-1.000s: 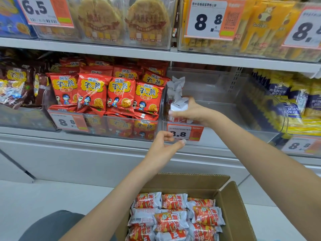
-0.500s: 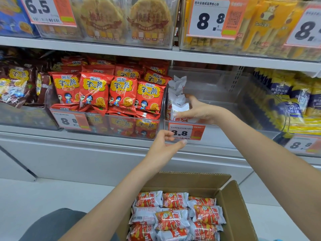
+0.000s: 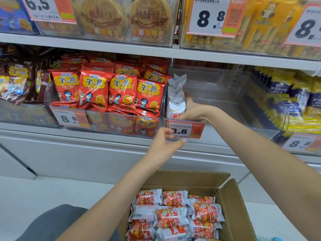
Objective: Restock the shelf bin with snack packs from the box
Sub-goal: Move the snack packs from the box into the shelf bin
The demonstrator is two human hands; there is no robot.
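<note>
A clear shelf bin (image 3: 217,94) stands on the middle shelf, mostly bare inside. White-and-red snack packs (image 3: 175,98) stand upright against its left wall. My right hand (image 3: 192,110) reaches into the bin and holds the front pack in place. My left hand (image 3: 165,143) hovers below the bin's front with loosely curled fingers near the 8.8 price tag (image 3: 186,130), holding nothing. A cardboard box (image 3: 231,206) on the floor below holds several more snack packs (image 3: 175,216).
A bin of red snack bags (image 3: 111,91) sits to the left, and blue-and-yellow packs (image 3: 295,100) fill the bin on the right. The upper shelf (image 3: 121,47) carries biscuit bins just above. My knee (image 3: 52,221) is at the lower left beside the box.
My right hand has pushed the snack pack down and left into the bin against the other pack. My left hand has stayed by the price tag.
</note>
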